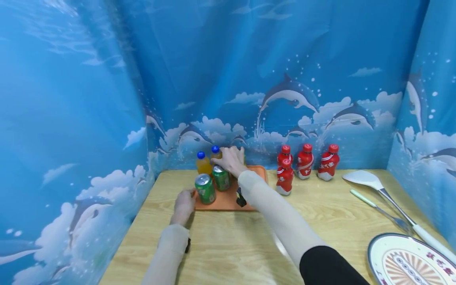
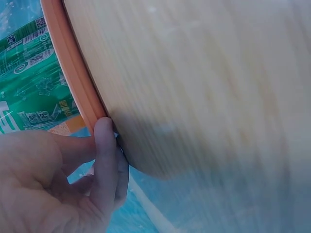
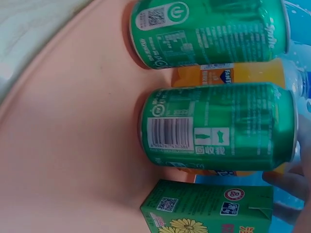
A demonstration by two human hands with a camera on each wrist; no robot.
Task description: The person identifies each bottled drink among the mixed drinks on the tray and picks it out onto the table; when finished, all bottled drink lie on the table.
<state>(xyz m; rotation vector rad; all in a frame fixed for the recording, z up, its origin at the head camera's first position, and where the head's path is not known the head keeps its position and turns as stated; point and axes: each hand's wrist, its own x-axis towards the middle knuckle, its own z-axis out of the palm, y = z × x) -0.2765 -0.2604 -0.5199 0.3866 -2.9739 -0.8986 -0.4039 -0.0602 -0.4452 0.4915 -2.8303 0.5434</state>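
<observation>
An orange tray lies at the back of the table. My left hand pinches its left rim near the front corner; in the left wrist view, fingertips are against that rim. Two green Sprite cans stand on the tray, with two orange Fanta bottles behind them. Over the tray's back part, my right hand reaches down beside the farther bottle. A green drink carton stands below that hand in the right wrist view. Its fingers are partly hidden, so their hold is unclear.
Several red bottles stand right of the tray. Farther right lie a white-bladed spatula and a green-handled fork. A patterned plate occupies the front right corner. Blue dolphin curtains enclose the table.
</observation>
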